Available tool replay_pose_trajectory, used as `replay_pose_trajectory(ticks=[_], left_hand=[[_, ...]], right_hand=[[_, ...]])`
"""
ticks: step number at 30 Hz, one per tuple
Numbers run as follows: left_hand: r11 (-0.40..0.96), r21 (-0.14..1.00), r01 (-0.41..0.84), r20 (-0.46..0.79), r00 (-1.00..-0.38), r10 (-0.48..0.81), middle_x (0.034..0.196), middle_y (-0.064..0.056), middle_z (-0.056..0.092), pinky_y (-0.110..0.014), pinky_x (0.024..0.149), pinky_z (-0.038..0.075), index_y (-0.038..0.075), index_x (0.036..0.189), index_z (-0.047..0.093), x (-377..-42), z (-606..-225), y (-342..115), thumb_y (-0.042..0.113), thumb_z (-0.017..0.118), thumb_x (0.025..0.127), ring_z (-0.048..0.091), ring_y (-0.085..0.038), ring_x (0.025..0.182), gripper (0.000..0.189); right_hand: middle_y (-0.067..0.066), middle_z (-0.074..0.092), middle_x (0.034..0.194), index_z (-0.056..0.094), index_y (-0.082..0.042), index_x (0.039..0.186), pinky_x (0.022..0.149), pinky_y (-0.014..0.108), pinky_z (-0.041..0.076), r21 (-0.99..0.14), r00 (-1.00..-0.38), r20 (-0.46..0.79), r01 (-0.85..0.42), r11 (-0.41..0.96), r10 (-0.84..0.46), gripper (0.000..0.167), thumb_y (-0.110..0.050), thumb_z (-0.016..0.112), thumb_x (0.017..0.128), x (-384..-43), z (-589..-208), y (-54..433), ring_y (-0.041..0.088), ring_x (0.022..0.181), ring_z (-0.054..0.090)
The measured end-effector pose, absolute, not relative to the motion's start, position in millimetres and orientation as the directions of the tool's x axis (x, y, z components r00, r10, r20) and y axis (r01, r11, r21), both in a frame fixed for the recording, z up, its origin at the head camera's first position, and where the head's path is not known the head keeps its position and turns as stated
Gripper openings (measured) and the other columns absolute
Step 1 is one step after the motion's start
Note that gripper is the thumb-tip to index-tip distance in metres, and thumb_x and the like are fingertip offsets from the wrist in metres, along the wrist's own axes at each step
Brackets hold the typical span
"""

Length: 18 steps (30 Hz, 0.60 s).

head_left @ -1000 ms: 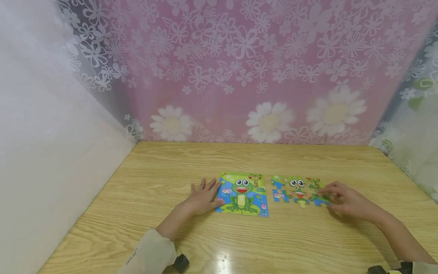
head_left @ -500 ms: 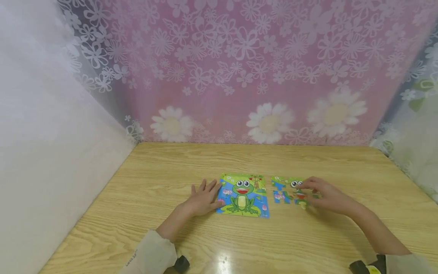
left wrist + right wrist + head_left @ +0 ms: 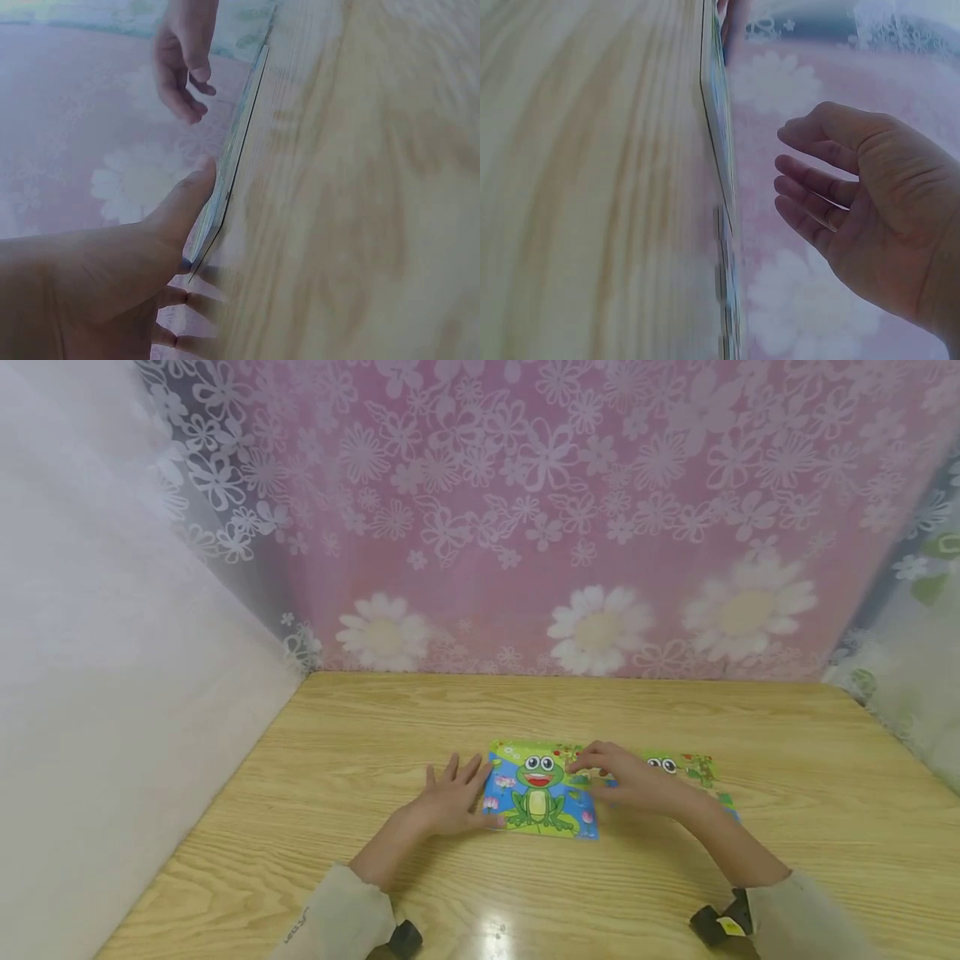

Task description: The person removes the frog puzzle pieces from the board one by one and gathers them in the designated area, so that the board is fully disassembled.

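Note:
A square frog jigsaw puzzle (image 3: 537, 807) lies flat on the table, its picture whole. At its left edge rests my left hand (image 3: 448, 806), fingers spread and thumb on the lower left corner; the left wrist view has that thumb along the puzzle's side (image 3: 225, 196). My right hand (image 3: 637, 783) hovers over the puzzle's right edge. In the right wrist view this hand (image 3: 877, 202) has loosely bent fingers with nothing between them, raised off the table. Beneath and beyond the right forearm lie loose frog puzzle pieces (image 3: 702, 768), partly hidden by it.
The wood-grain table (image 3: 420, 710) runs back to a pink flowered curtain (image 3: 465, 552). A pale sheet (image 3: 150, 635) hangs along the left side, and another flowered sheet (image 3: 911, 677) closes off the right. Both wrists wear dark camera straps.
My right hand has moved left, from the right end of the loose pieces across them to the whole puzzle's right edge. The left hand stays at the puzzle's left side.

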<state>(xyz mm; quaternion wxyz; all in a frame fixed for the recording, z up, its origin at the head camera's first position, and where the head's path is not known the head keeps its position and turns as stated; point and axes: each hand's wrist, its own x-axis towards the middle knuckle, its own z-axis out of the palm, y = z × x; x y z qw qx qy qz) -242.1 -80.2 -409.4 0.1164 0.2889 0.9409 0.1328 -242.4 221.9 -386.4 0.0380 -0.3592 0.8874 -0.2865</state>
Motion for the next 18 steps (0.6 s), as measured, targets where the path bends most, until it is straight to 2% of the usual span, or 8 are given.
replay_pose_trajectory(ticks=[11, 18], left_hand=[[0.802, 0.279, 0.528, -0.142, -0.803, 0.579, 0.152, -0.012, 0.008, -0.068, 0.095, 0.002, 0.011, 0.148, 0.015, -241, -410, -80, 0.069, 0.050, 0.079, 0.001, -0.043, 0.133, 0.097], [0.790, 0.292, 0.540, -0.125, -0.797, 0.591, 0.152, -0.013, 0.007, -0.070, 0.093, 0.002, 0.010, 0.148, 0.014, -242, -411, -81, 0.068, 0.050, 0.080, 0.000, -0.044, 0.133, 0.096]], right_hand=[[0.006, 0.055, 0.114, 0.060, -0.004, 0.117, 0.082, 0.041, 0.046, -0.524, -0.679, 0.127, -0.665, 0.532, -0.723, 0.030, -0.011, 0.061, 0.088, -248, -388, 165, 0.025, 0.102, 0.052], [0.005, 0.054, 0.110, 0.060, -0.004, 0.116, 0.081, 0.037, 0.046, -0.572, -0.678, 0.086, -0.633, 0.521, -0.730, 0.028, -0.010, 0.059, 0.088, -250, -394, 147, 0.023, 0.100, 0.052]])
